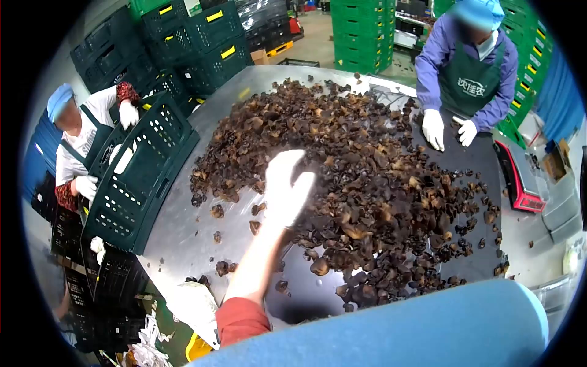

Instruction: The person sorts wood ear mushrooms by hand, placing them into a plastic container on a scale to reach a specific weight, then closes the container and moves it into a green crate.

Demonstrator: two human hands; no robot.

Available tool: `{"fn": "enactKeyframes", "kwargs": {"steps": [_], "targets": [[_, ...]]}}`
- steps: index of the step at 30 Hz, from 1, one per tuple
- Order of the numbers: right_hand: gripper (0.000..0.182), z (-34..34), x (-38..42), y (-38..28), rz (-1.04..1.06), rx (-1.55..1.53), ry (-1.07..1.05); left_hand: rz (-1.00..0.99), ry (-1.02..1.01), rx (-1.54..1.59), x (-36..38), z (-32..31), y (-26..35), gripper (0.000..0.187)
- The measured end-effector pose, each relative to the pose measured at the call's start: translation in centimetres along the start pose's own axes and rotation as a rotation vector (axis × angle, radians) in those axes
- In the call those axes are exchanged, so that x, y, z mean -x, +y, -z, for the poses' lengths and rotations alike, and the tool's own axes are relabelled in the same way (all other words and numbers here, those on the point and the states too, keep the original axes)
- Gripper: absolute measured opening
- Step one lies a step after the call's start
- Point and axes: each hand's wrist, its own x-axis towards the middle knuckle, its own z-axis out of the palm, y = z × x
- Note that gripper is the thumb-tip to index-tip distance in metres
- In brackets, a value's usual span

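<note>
A broad heap of dark brown wood ear mushrooms (367, 177) is spread over the metal table (177, 238). My left hand (285, 186), in a white glove below a red sleeve, reaches over the heap's near-left part. Its thumb stands apart from the fingers, and no mushroom shows in its grip. The hand is slightly blurred, so whether it touches the pieces cannot be made out. Several loose mushrooms (223, 268) lie beside my forearm on the metal. My right hand is out of view. A blue surface (391, 330) covers the bottom of the picture.
At left, a co-worker (79, 140) holds a tilted dark green crate (137, 177) at the table's edge. Opposite, another person's gloved hands (433, 129) are over the table. A red scale (520, 177) sits at right. Green crates (364, 37) are stacked behind.
</note>
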Motion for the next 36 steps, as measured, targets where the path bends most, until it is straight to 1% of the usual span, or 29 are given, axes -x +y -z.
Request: {"fn": "enactKeyframes", "kwargs": {"steps": [1, 3, 5, 6, 7, 9, 12, 13, 14, 16, 17, 20, 21, 23, 24, 26, 28, 29, 31, 32, 33, 34, 35, 36], "targets": [[0.026, 0.0, -0.2, -0.5, 0.001, -0.007, 0.014, -0.017, 0.041, -0.170, 1.0, 1.0, -5.0, 0.056], [0.027, 0.3, -0.5, -1.2, 0.010, -0.013, 0.001, 0.396, -0.240, -0.491, 4.0, 4.1, -9.9, 0.098], [0.027, 0.2, -0.5, -1.3, 0.003, -0.004, -0.006, 0.679, -0.789, -0.468, 6.5, 6.1, -12.6, 0.137], [0.027, 0.2, -0.5, -1.1, -0.005, 0.009, -0.006, 0.718, -0.952, -0.501, 7.6, 6.0, -12.6, 0.150], [0.027, 0.2, -0.5, -1.0, -0.014, 0.023, -0.008, 0.608, -0.984, -0.611, 8.3, 5.7, -12.2, 0.144], [0.027, 0.1, -0.4, -0.7, -0.017, 0.024, -0.014, 0.373, -0.834, -0.395, 8.7, 4.4, -13.1, 0.136], [0.025, 0.1, -0.4, -0.8, -0.028, -0.010, -0.007, 0.435, -0.645, -0.190, 6.4, -0.1, -12.3, 0.119], [0.025, 0.2, -0.4, -0.9, -0.021, -0.007, -0.003, 0.388, -0.635, -0.258, 5.4, -1.9, -12.9, 0.114], [0.025, 0.1, -0.4, -0.8, -0.013, -0.005, 0.001, 0.401, -0.595, -0.020, 4.9, -4.8, -15.9, 0.112], [0.026, 0.0, -0.4, -0.7, -0.006, 0.004, 0.016, 0.255, -0.469, 0.208, 2.6, -7.7, -15.2, 0.110], [0.026, -0.1, -0.4, -0.9, -0.015, 0.005, 0.014, 0.100, -0.384, 0.201, 1.8, -9.2, -14.0, 0.109], [0.026, 0.1, -0.7, -1.2, -0.006, 0.017, 0.015, 0.321, -0.361, 1.014, -0.2, -13.9, -11.6, 0.090], [0.026, 0.0, -0.7, -1.2, -0.014, 0.010, 0.019, -0.063, -0.321, 0.411, -0.6, -14.8, -9.6, 0.085], [0.026, 0.0, -0.6, -1.4, -0.030, -0.008, 0.017, 0.277, -0.624, 0.705, -1.7, -14.3, -4.7, 0.077], [0.026, -0.1, -0.4, -0.7, -0.032, -0.001, 0.010, 0.067, -0.714, 0.660, -1.8, -16.5, -4.3, 0.080], [0.025, -0.1, -0.3, -0.5, -0.003, 0.019, 0.010, -0.064, -0.828, 0.659, -0.7, -17.9, -1.3, 0.082], [0.027, -0.2, -0.3, -0.4, 0.013, 0.036, 0.022, -0.138, -0.821, 0.792, 2.5, -17.4, 2.2, 0.083], [0.028, -0.1, -0.3, -0.5, 0.034, 0.036, 0.019, -0.294, -0.779, 0.870, 3.8, -17.9, 3.0, 0.083], [0.028, 0.3, -0.6, -1.4, 0.015, 0.001, -0.008, -0.330, -0.953, 0.765, 5.1, -14.0, 8.5, 0.088], [0.027, -0.1, -0.5, -0.7, -0.022, -0.082, 0.007, -0.403, -0.934, 0.627, 5.2, -11.6, 10.5, 0.088], [0.028, -0.2, -1.2, -1.0, 0.034, -0.091, 0.005, -0.473, -0.912, 0.490, 5.0, -9.4, 11.9, 0.089], [0.030, -0.3, -2.4, -1.1, 0.116, -0.010, 0.021, -0.467, -0.929, 0.478, 4.4, -7.9, 12.6, 0.094], [0.032, -0.6, -3.8, -1.1, 0.191, 0.074, 0.037, -0.440, -0.777, 0.548, 4.5, -6.6, 12.5, 0.088], [0.034, -1.1, -5.6, -0.8, 0.207, 0.084, 0.077, -0.336, -0.694, 0.515, 4.4, -5.3, 11.8, 0.081]]}}
